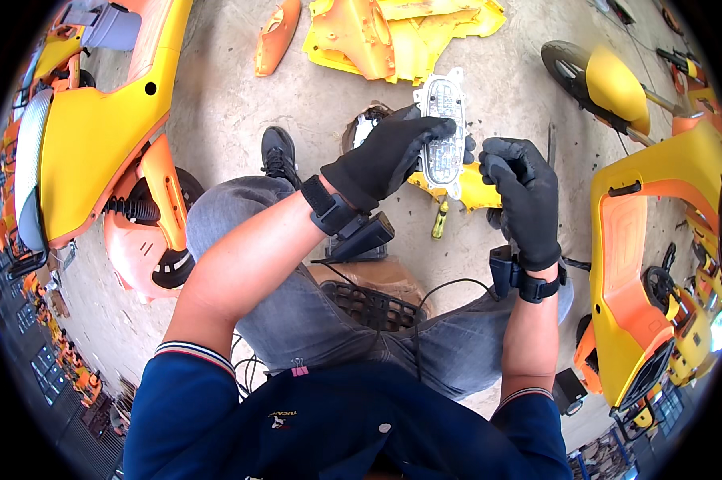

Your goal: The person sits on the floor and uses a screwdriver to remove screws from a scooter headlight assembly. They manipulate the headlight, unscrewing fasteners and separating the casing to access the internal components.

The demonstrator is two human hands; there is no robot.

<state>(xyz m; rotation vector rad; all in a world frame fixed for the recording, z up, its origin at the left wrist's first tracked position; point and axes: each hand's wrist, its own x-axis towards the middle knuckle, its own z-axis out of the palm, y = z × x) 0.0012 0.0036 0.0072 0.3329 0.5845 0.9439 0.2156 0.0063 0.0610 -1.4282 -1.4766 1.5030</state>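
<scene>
Oval clear-lens light unit [442,160]: gripped in left hand [383,156], thumb across its face, fingers behind. Right hand [526,196] just right of unit, fingers half-curled; cannot tell if holding anything. Nearside of unit: yellow screwdriver [439,221]; farside: yellow body panels [449,28].

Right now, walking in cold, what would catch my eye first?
Probably the clear-faced oval part, upper centre, held in the gloved left hand; the gloved right hand is curled nearby. One bright yellow vehicle stands at the left, another at the right. Yellow panels lie on the floor at the top.
</scene>
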